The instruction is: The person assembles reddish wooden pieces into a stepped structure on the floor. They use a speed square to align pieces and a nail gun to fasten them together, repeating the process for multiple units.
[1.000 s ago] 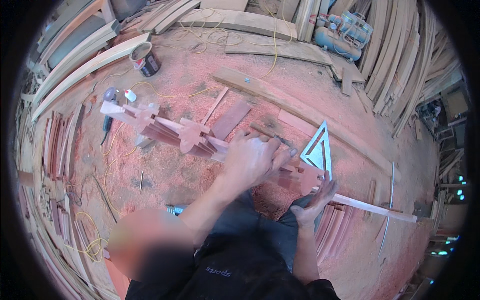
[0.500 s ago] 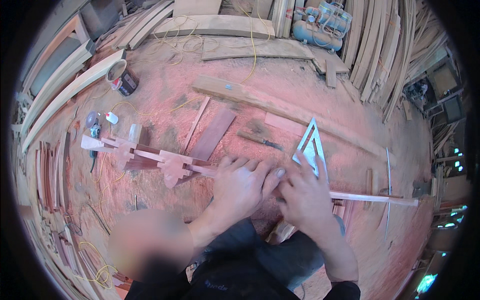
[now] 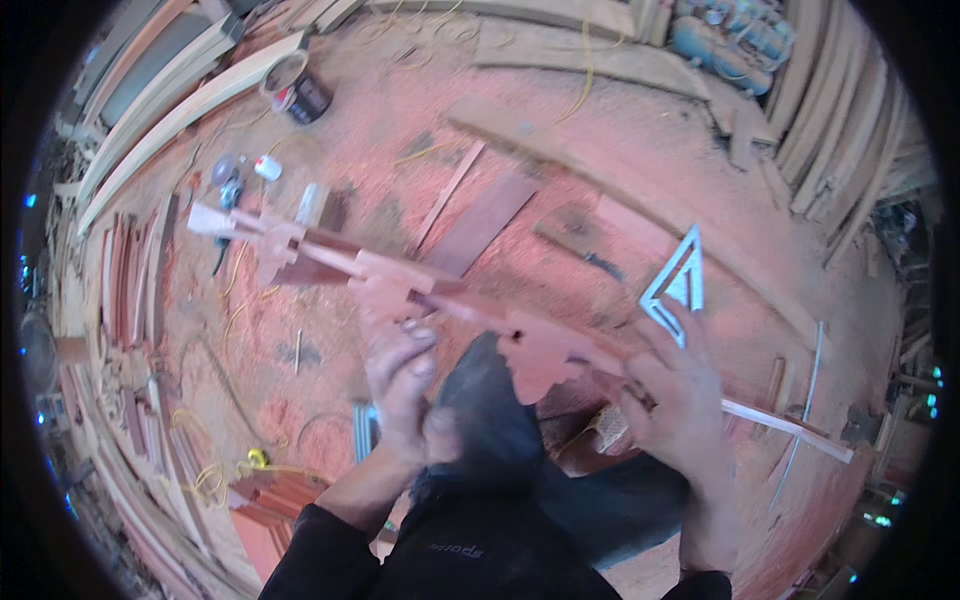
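A long reddish wooden frame piece [image 3: 466, 306] with notched joints and scalloped brackets runs across in front of me, from far left to right. My left hand [image 3: 402, 385] is just below one of its scalloped brackets, fingers loosely bent and thumb apart, slightly blurred. Whether its fingertips touch the wood I cannot tell. A silver triangular set square [image 3: 655, 300] points up from between the fingers of my right hand [image 3: 672, 400], which also rests along the wood's right part. Another scalloped bracket [image 3: 540, 358] hangs between my hands.
Beyond the frame lie a chisel [image 3: 580, 250], a flat reddish board [image 3: 484, 224] and a long timber [image 3: 640, 205]. An angle grinder [image 3: 229, 190], a white bottle [image 3: 268, 168] and a bucket [image 3: 300, 92] are at left. A blue compressor [image 3: 728, 45] stands at far right; a tape measure [image 3: 258, 458] lies near left.
My left hand has left its place beside the right hand and moved left along the wood, uncovering the middle bracket. The right hand keeps the set square. The whole view has shifted.
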A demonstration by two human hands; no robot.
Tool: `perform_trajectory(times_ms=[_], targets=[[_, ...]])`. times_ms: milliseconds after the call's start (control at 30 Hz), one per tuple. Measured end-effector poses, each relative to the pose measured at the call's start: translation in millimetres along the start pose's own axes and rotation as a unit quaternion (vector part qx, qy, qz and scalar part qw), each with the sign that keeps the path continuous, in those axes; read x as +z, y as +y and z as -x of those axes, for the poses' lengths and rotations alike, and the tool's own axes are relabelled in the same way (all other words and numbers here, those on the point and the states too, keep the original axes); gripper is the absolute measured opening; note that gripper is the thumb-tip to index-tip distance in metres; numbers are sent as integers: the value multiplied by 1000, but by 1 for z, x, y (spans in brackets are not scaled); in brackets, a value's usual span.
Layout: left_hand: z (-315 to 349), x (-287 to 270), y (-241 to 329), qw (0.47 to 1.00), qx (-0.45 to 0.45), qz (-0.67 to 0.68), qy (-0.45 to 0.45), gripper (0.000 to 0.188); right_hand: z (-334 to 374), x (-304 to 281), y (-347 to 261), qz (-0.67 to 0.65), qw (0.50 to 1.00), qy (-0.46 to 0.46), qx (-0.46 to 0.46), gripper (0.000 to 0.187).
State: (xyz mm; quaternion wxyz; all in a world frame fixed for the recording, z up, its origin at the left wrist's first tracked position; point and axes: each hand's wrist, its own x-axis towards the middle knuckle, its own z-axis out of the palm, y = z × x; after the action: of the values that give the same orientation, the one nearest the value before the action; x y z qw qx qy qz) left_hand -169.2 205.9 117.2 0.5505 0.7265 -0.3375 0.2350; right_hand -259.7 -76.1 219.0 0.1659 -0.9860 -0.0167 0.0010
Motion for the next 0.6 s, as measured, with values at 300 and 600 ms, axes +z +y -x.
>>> perform_trajectory(times_ms=[300, 600], targets=[[301, -131, -35, 709, -549, -365, -252, 74, 14, 7, 1, -20, 998, -47, 41, 37], [423, -140, -63, 662, -677, -269, -177, 110, 29, 23, -19, 41, 991, 82, 100, 32]])
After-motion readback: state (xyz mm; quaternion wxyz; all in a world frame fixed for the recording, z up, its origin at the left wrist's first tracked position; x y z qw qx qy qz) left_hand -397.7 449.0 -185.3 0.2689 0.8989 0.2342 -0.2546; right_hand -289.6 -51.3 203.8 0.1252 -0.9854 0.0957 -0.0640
